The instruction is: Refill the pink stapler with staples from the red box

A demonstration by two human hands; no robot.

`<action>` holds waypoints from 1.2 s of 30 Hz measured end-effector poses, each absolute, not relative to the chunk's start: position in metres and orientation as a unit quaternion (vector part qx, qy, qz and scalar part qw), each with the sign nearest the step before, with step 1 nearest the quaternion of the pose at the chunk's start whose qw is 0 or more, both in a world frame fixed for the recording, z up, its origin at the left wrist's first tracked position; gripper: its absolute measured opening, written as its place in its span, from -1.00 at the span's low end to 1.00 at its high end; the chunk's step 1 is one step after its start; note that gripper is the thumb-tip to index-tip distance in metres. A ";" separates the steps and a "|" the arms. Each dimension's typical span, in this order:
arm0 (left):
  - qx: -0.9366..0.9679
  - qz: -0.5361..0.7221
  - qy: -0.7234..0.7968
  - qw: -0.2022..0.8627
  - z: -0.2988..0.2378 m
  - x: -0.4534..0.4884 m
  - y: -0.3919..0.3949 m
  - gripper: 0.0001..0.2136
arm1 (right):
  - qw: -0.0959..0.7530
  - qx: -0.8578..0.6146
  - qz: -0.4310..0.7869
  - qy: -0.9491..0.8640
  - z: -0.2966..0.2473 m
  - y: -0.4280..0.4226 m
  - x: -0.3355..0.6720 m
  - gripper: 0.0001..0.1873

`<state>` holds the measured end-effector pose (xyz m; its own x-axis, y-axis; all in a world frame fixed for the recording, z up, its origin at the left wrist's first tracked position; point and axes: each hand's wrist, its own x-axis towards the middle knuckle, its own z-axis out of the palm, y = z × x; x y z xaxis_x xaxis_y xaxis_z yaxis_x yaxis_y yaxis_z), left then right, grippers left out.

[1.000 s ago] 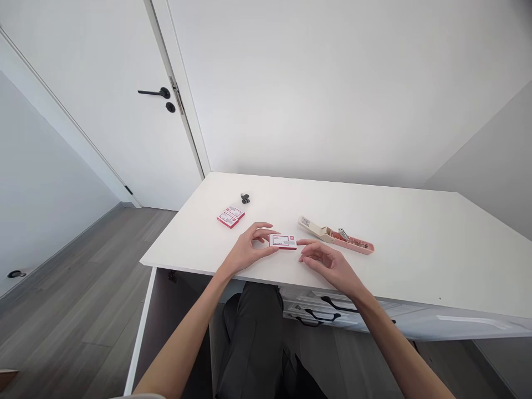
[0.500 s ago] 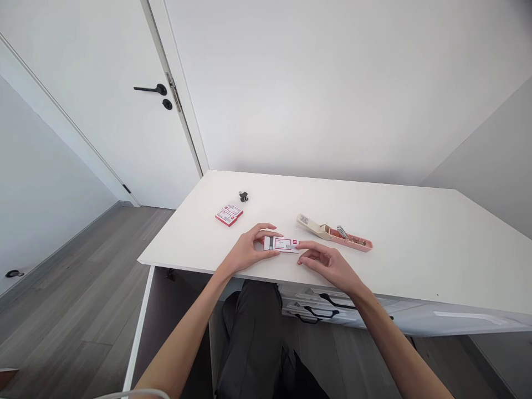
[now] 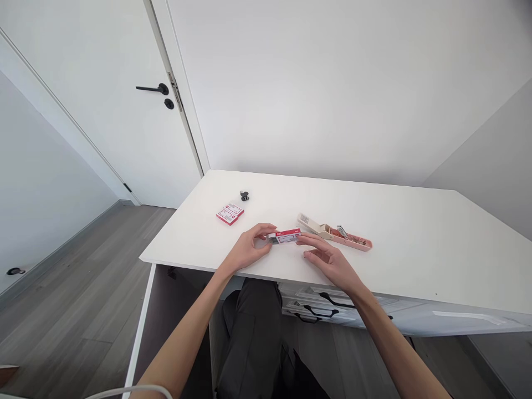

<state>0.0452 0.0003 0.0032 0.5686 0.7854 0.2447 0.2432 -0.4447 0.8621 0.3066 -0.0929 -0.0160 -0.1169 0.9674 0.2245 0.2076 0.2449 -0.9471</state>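
A small red-and-white box, which looks like a staple box, is tipped so that its red side shows. Its left end is open, with something grey inside. My left hand grips that end between thumb and fingers. At the other end, the fingertips of my right hand touch the box, while its thumb stays apart below. Just behind the right hand lies a long hinged case with a cream lid and a pink tray holding small metallic bits.
Similar red-and-white boxes lie together at the table's left. Behind them is a small black clip-like object. The white tabletop meets a wall at the back. Drawers with black handles sit under its front edge.
The box has been tilted from label side up, so its red edge now shows, and it sits slightly farther back. My right fingers have moved from its top to its right end.
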 end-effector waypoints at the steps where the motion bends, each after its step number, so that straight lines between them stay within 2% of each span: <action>1: 0.783 0.331 0.335 0.408 0.003 0.045 0.000 -0.64 | 0.472 -0.471 0.397 -0.631 -0.016 -0.093 0.307 -0.59; 7: 0.777 0.335 0.359 0.394 0.000 0.046 0.001 -0.68 | 0.445 -0.487 0.380 -0.648 -0.017 -0.095 0.308 -0.59; 18: 0.772 0.352 0.353 0.395 -0.005 0.047 0.002 -0.68 | 0.413 -0.419 0.290 -0.755 -0.013 -0.100 0.298 -0.57; 28: 0.749 0.340 0.387 0.417 0.001 0.046 -0.003 -0.68 | 0.444 -0.482 0.332 -0.678 -0.017 -0.099 0.303 -0.54; 36: 0.728 0.344 0.392 0.445 -0.001 0.047 -0.001 -0.64 | 0.455 -0.463 0.352 -0.674 -0.016 -0.098 0.303 -0.44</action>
<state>0.0470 -0.0014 -0.0009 0.4557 0.8771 0.1521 0.2646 -0.2966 0.9176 0.3028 -0.0983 -0.0156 -0.1578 0.9447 0.2875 0.3042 0.3235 -0.8960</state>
